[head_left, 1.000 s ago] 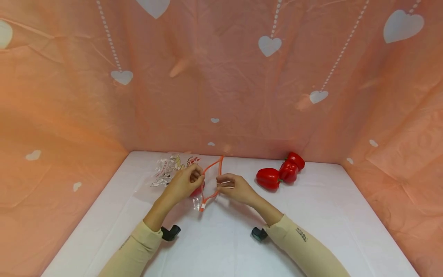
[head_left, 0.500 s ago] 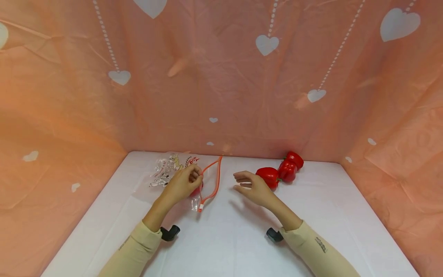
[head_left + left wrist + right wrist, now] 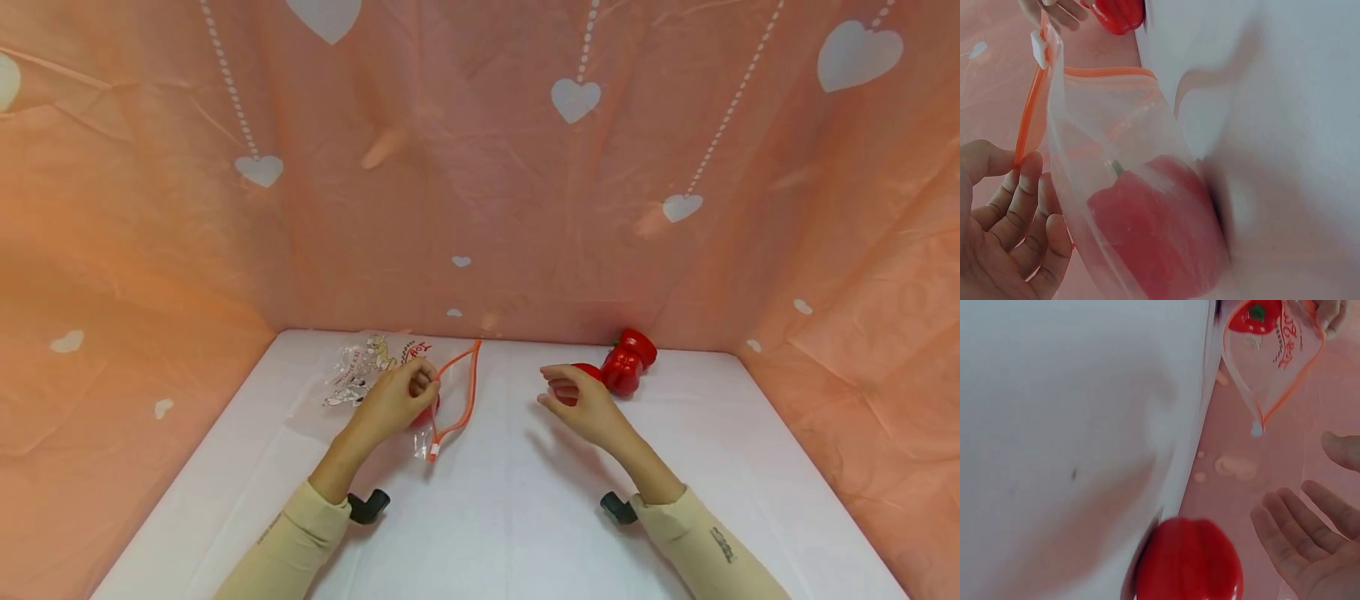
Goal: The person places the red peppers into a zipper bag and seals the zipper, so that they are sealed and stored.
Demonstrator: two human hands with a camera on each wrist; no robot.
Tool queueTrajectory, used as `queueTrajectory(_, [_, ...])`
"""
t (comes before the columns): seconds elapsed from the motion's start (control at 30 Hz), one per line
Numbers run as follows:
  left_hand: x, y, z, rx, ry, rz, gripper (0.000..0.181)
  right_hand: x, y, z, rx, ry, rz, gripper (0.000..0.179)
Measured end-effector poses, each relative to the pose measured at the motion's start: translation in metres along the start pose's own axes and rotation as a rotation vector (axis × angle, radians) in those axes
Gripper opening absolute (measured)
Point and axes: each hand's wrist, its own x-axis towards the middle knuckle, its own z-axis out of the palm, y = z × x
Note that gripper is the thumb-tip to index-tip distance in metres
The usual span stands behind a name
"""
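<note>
My left hand (image 3: 395, 395) pinches the orange rim of a clear zip bag (image 3: 1110, 112) between thumb and fingertips. The bag's mouth gapes toward the right, and a white slider (image 3: 1039, 50) sits at one end of its zip. Inside lies a red bell pepper (image 3: 1160, 225) with a green stem. My right hand (image 3: 588, 407), fingers apart and holding nothing, hovers over the nearest loose red bell pepper (image 3: 573, 392) and partly hides it in the head view. In the right wrist view that pepper (image 3: 1189, 562) lies below the relaxed fingers (image 3: 1294, 531).
Two more red bell peppers, a middle one (image 3: 622, 371) and a rear one (image 3: 640, 346), lie close together at the back right of the white table (image 3: 480, 517). A pink cloth with white hearts (image 3: 480, 208) walls the back and sides.
My right hand has let go of the bag's rim and moved right to the loose peppers. The left hand keeps its pinch on the bag, whose mouth stays spread.
</note>
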Motion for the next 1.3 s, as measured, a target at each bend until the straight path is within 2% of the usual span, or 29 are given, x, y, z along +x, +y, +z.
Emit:
queueTrajectory(0.13, [-0.001, -0.001, 0.0, 0.001, -0.005, -0.004, 0.009, -0.002, 0.004, -0.011, -0.05, 0.029, 0.031, 0.05])
queueTrajectory(0.33, [-0.001, -0.001, 0.0, 0.0, 0.0, -0.011, 0.008, -0.001, 0.01, -0.027, -0.149, 0.08, 0.026, 0.051])
queueTrajectory(0.7, [-0.002, -0.001, -0.001, -0.001, 0.002, -0.012, 0.008, -0.004, 0.019, -0.046, -0.284, 0.097, 0.092, 0.058])
queueTrajectory(0.97, [-0.002, 0.0, -0.001, 0.005, -0.003, -0.015, 0.01, -0.003, 0.025, -0.05, -0.304, 0.093, 0.106, 0.059])
queueTrajectory(1.3, [-0.002, 0.0, -0.004, 0.005, -0.016, -0.007, 0.01, -0.002, 0.032, -0.051, -0.296, 0.037, 0.175, 0.065])
